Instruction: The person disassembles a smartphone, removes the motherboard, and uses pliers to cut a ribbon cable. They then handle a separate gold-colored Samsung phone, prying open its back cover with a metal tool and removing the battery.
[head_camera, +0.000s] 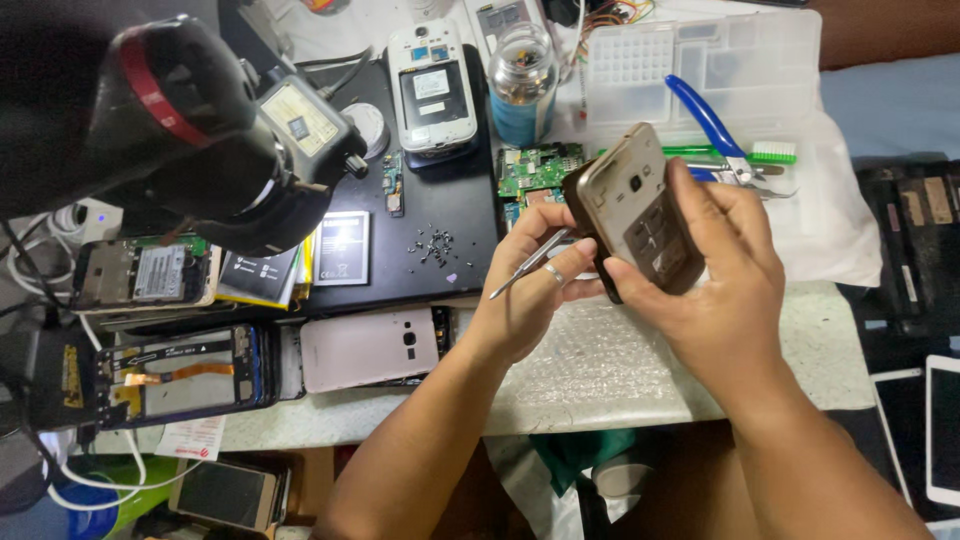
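Two hands are busy over the table (640, 390) here, both lifted above its front edge near the middle. The right hand (715, 275) has its fingers wrapped and clamped around a gold phone (640, 205), back cover already off, held tilted with its bare back toward the camera. The left hand (530, 275) pinches a thin metal pry tool (530, 262) between thumb and fingers, tip aimed down and left, its upper end tucked against the phone's left edge. Looks to me like the teardown is at the prying stage, working along the seam of the mid frame, though I can't tell whether the tool is actually in the gap. Next move probably needs a steady grip from the right hand and a gentle slide or twist of the tool, nothing forced, or the frame cracks. Around them: a pile of tiny screws (432, 247) on a black mat (440, 190) toward the back left, a green circuit board (538, 170) just behind the hands, blue pliers (705, 115) and a clear parts box (700, 60) at the back right, a white phone (432, 88) opened up at the back, and a pink phone (368, 348) lying flat near the front left.
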